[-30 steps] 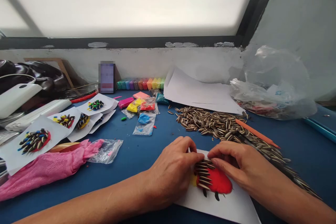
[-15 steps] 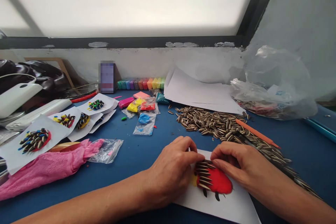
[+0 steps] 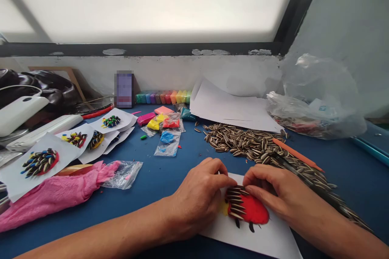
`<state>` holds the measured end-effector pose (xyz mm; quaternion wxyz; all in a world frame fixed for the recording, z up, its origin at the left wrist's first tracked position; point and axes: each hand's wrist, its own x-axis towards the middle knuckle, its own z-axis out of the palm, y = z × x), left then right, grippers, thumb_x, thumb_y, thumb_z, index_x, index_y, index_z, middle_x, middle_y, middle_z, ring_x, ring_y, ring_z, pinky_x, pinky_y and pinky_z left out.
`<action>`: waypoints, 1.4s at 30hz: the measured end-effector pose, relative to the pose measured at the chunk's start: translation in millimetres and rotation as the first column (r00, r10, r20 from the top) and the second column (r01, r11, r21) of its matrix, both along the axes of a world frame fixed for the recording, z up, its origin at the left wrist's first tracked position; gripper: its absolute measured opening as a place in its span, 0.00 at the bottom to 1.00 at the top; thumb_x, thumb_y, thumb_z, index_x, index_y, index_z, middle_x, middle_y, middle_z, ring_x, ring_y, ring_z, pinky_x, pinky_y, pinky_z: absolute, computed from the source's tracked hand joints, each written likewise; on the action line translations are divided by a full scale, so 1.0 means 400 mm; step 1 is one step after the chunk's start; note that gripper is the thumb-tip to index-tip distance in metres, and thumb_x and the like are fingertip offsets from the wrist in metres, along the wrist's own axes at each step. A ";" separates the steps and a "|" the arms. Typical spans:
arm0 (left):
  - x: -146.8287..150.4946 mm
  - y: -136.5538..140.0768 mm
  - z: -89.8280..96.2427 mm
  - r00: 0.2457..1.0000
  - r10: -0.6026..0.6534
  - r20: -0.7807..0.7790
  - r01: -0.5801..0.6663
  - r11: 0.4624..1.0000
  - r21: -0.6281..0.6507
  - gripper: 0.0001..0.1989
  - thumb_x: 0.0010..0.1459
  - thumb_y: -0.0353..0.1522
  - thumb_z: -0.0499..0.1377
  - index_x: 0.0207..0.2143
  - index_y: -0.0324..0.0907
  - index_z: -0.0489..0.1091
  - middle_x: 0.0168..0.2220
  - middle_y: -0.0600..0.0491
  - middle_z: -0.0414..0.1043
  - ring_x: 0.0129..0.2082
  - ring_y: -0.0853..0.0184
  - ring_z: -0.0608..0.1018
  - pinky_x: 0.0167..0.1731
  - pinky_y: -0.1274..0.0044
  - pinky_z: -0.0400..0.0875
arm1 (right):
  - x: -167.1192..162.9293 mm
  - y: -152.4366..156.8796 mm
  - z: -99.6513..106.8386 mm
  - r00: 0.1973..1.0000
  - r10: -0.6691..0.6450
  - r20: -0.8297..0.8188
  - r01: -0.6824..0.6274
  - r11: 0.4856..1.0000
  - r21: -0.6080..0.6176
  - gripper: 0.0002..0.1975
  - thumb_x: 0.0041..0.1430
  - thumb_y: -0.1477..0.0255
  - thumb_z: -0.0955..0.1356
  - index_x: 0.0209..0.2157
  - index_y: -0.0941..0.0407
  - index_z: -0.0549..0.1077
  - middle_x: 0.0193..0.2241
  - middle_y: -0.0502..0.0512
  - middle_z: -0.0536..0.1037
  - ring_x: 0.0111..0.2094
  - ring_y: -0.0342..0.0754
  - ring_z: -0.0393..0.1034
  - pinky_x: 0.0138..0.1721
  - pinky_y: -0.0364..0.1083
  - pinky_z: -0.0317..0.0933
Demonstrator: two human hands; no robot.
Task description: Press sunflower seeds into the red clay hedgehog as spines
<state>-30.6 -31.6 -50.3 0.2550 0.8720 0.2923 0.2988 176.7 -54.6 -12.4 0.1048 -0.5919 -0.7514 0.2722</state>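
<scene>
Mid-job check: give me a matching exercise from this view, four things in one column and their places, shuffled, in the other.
1. Oval red clay shape
2. Slim orange pencil-like stick
3. Fuzzy pink cloth
4. Dark rectangular phone-like device

A. Standing upright near the pale wall
B. At the left, next to a small clear plastic bag
C. On a white paper sheet, partly covered by striped seeds
D. Along the loose seed heap

Pairs: 1-C, 2-D, 3-B, 4-A

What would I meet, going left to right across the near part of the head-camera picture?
Pink cloth, small clear bag, left hand, short row of striped seeds, right hand.
</scene>
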 end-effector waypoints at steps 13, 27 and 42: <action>0.002 -0.001 0.001 1.000 0.002 0.030 -0.003 1.000 0.025 0.23 0.49 0.17 0.49 0.40 0.37 0.78 0.36 0.48 0.71 0.36 0.65 0.72 0.35 0.74 0.67 | -0.002 -0.011 -0.010 0.999 0.040 -0.027 -0.036 0.992 0.123 0.10 0.61 0.75 0.62 0.28 0.53 0.71 0.28 0.51 0.76 0.29 0.44 0.69 0.30 0.43 0.60; 0.003 0.001 0.001 1.000 0.000 0.019 -0.001 0.999 0.049 0.23 0.49 0.17 0.49 0.39 0.39 0.79 0.35 0.49 0.71 0.35 0.66 0.71 0.34 0.75 0.66 | -0.003 -0.019 -0.006 0.997 0.073 -0.029 -0.068 0.987 0.146 0.10 0.61 0.76 0.61 0.29 0.54 0.71 0.29 0.52 0.76 0.29 0.46 0.70 0.30 0.44 0.61; 0.005 -0.002 0.005 0.999 -0.007 -0.044 0.010 0.997 0.074 0.19 0.53 0.19 0.51 0.39 0.40 0.78 0.35 0.49 0.71 0.34 0.66 0.71 0.33 0.75 0.66 | 0.003 -0.019 -0.026 0.996 0.078 -0.037 -0.069 0.978 0.197 0.11 0.63 0.75 0.60 0.29 0.53 0.70 0.29 0.52 0.76 0.31 0.46 0.69 0.31 0.46 0.61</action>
